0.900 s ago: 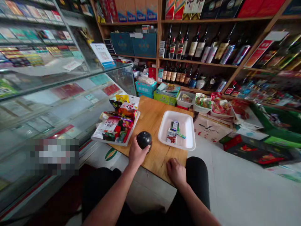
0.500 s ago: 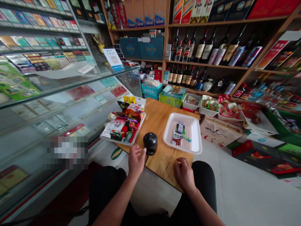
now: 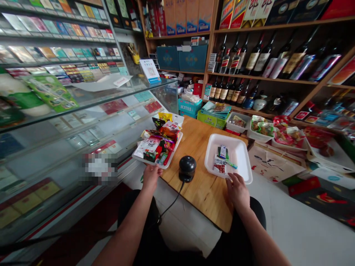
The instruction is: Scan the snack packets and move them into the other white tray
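Note:
A white plastic tray (image 3: 177,147) heaped with colourful snack packets (image 3: 151,145) is on the left side of a wooden table. My left hand (image 3: 151,178) is closed at its near rim, thumb and fingers together on the edge. On the right is a second white tray (image 3: 244,162), holding a few small packets (image 3: 221,164). My right hand (image 3: 238,190) has its fingertips pinched on that tray's near rim; the thumb is partly hidden. Between the trays stands a black dome-topped device (image 3: 187,169) with a cable, touched by neither hand.
The wooden tabletop (image 3: 205,197) ends just before my knees. A glass display counter (image 3: 111,122) runs along the left. Shelves with wine bottles (image 3: 252,57) rise behind. Trays of wrapped snacks (image 3: 260,129) and a paper bag (image 3: 273,159) are at the right.
My left hand has moved from beside the black device to the left tray's near rim. My right hand has reached forward from the table edge to the right tray. The view has turned slightly left.

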Demonstrator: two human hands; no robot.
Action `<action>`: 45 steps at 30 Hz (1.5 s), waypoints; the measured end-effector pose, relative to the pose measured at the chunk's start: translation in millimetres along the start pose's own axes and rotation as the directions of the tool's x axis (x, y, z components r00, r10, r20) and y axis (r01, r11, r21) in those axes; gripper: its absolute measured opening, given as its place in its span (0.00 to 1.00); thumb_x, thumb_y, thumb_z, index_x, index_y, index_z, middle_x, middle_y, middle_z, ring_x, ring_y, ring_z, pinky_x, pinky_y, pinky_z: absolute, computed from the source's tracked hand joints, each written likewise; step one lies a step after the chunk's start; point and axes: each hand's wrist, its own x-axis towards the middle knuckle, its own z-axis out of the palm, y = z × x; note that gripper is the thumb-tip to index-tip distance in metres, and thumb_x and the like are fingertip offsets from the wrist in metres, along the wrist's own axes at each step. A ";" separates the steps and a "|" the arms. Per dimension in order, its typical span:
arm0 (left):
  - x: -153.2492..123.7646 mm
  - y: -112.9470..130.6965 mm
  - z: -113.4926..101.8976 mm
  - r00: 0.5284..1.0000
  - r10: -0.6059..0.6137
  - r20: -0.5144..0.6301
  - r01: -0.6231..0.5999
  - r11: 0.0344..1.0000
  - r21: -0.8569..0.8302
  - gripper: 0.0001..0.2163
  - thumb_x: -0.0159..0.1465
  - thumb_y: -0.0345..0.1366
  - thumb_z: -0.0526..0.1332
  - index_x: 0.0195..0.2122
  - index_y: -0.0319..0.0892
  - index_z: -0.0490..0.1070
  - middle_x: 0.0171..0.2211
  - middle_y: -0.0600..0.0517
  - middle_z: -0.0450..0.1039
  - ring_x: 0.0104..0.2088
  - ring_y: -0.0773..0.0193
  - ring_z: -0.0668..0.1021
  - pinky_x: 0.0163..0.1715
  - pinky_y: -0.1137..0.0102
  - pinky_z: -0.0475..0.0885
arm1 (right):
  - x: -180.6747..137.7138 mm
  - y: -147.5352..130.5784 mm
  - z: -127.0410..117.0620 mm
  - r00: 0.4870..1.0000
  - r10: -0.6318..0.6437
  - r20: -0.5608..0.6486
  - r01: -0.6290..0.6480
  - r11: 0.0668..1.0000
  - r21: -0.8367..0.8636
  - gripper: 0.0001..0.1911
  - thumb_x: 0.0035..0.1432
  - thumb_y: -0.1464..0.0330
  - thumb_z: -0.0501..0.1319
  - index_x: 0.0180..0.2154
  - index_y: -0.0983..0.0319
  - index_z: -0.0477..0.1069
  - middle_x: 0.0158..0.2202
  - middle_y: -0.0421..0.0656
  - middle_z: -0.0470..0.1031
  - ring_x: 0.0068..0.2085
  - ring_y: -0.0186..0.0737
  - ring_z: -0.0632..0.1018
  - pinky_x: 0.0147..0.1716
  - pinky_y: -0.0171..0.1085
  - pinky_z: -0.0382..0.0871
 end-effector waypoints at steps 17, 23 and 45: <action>-35.3 -41.5 -44.1 0.982 0.000 0.188 -0.058 0.952 0.300 0.14 0.61 0.49 0.61 0.31 0.42 0.68 0.25 0.54 0.72 0.21 0.68 0.74 0.22 0.74 0.68 | -85.9 -59.9 28.7 0.946 -0.178 0.270 0.150 0.981 0.122 0.17 0.68 0.57 0.52 0.35 0.60 0.72 0.36 0.45 0.76 0.33 0.40 0.78 0.27 0.34 0.64; -40.6 -83.0 -69.3 0.982 -0.158 0.099 0.108 0.915 0.390 0.07 0.57 0.40 0.63 0.30 0.43 0.68 0.24 0.54 0.72 0.22 0.66 0.75 0.21 0.74 0.65 | -94.2 -65.1 39.6 0.947 -0.150 0.285 0.169 0.985 -0.042 0.14 0.68 0.59 0.53 0.38 0.59 0.73 0.38 0.44 0.75 0.31 0.37 0.76 0.23 0.32 0.55; -21.1 0.6 -51.0 0.912 0.411 0.016 -0.365 0.792 0.490 0.11 0.63 0.41 0.61 0.46 0.45 0.71 0.41 0.47 0.74 0.34 0.60 0.77 0.40 0.65 0.74 | -95.0 -59.2 41.6 0.945 -0.145 0.292 0.158 0.987 -0.022 0.15 0.69 0.58 0.52 0.39 0.59 0.71 0.40 0.44 0.75 0.35 0.40 0.78 0.26 0.34 0.56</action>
